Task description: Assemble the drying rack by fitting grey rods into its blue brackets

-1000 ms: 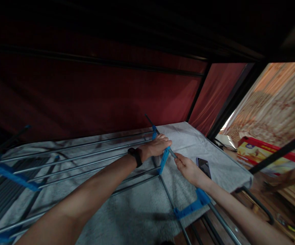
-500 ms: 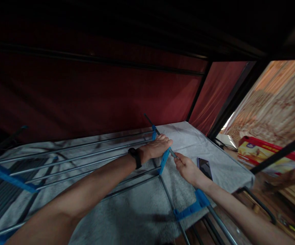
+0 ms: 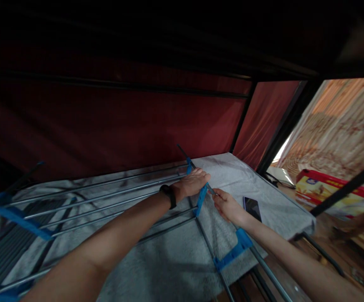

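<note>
A metal rack of grey rods with blue plastic connectors lies on a grey cloth. My left hand, with a black band at the wrist, lies flat and pressed on the rods beside a blue connector. My right hand is closed in a pinch round a thin metal rod that enters that connector from the right. A second blue connector sits under my right forearm.
A dark phone lies on the cloth just right of my right hand. Red fabric walls and black frame bars enclose the back. A red and yellow box and wooden flooring lie at the right. Another blue connector is at the left.
Both hands stay at the connector. The view has shifted slightly, and my right hand has edged closer to the blue connector along the rod.
</note>
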`<state>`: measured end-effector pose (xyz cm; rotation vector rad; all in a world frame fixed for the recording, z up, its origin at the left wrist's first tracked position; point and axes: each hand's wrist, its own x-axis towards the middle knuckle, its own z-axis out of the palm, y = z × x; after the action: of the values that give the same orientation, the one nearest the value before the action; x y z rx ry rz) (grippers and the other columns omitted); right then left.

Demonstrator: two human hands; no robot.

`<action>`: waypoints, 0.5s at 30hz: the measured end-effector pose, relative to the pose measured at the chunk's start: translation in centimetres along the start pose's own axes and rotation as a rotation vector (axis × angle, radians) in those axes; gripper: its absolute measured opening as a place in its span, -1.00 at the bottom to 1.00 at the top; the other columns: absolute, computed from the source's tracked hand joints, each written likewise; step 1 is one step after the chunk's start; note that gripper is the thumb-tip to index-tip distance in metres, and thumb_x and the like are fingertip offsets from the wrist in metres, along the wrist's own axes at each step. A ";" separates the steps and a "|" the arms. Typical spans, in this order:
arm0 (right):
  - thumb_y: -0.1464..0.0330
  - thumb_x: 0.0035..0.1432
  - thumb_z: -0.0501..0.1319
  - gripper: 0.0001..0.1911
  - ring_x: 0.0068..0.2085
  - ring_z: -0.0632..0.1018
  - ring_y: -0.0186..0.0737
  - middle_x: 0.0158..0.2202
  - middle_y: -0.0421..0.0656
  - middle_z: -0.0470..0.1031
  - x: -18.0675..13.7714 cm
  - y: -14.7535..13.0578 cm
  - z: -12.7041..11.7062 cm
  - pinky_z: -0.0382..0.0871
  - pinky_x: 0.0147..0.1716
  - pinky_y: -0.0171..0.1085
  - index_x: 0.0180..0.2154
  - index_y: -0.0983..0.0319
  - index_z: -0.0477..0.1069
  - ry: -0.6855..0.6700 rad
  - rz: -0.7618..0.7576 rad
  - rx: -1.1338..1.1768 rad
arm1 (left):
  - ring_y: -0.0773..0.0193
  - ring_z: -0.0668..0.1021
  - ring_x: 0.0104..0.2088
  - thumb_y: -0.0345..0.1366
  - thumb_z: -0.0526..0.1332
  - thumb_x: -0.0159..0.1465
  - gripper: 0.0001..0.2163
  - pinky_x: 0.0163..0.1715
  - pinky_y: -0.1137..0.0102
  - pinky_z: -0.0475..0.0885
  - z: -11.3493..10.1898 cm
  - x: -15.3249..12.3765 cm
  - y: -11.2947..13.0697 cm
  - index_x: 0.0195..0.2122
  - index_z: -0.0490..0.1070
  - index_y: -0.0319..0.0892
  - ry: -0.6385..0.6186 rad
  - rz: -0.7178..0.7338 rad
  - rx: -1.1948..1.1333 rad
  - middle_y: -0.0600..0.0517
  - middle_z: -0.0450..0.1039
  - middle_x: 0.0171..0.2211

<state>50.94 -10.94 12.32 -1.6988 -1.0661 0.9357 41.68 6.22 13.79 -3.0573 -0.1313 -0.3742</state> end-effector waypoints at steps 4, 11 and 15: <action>0.04 0.26 0.04 -0.62 -0.68 0.23 -0.39 -0.61 -0.36 0.23 -0.1 -1.0 -0.3 0.12 -0.70 -0.38 -0.12 0.20 0.33 -0.073 0.056 0.023 | 0.13 0.46 0.00 -0.44 0.08 0.32 -0.83 0.17 0.22 0.27 -0.2 -0.2 0.3 -0.12 0.40 -0.22 -0.002 -0.024 -0.008 -0.13 0.46 -0.13; -0.07 0.22 0.10 -0.38 -0.09 0.54 -0.13 -0.09 -0.04 0.53 -5.5 -0.7 -4.0 0.45 -0.15 -0.18 0.12 0.22 0.36 0.036 0.028 -0.108 | 0.10 0.22 0.33 -0.58 0.04 0.24 -0.40 0.31 0.14 0.13 -0.9 -2.8 3.7 0.33 0.12 -0.23 0.211 -0.286 -0.124 -0.24 0.16 0.32; -0.14 0.15 0.12 -0.22 -0.02 0.54 -0.05 -0.03 0.02 0.52 -10.6 0.7 -5.9 0.43 -0.06 -0.10 0.19 0.28 0.33 0.018 0.073 -0.055 | 0.11 0.30 0.28 -0.54 0.06 0.25 -0.48 0.28 0.15 0.23 0.0 -6.0 6.5 0.26 0.21 -0.27 0.352 -0.521 -0.388 -0.25 0.25 0.25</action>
<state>52.77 -22.68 14.95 -1.7986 -1.0328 0.9429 36.47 -0.73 12.01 -3.2101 -0.9427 -1.0685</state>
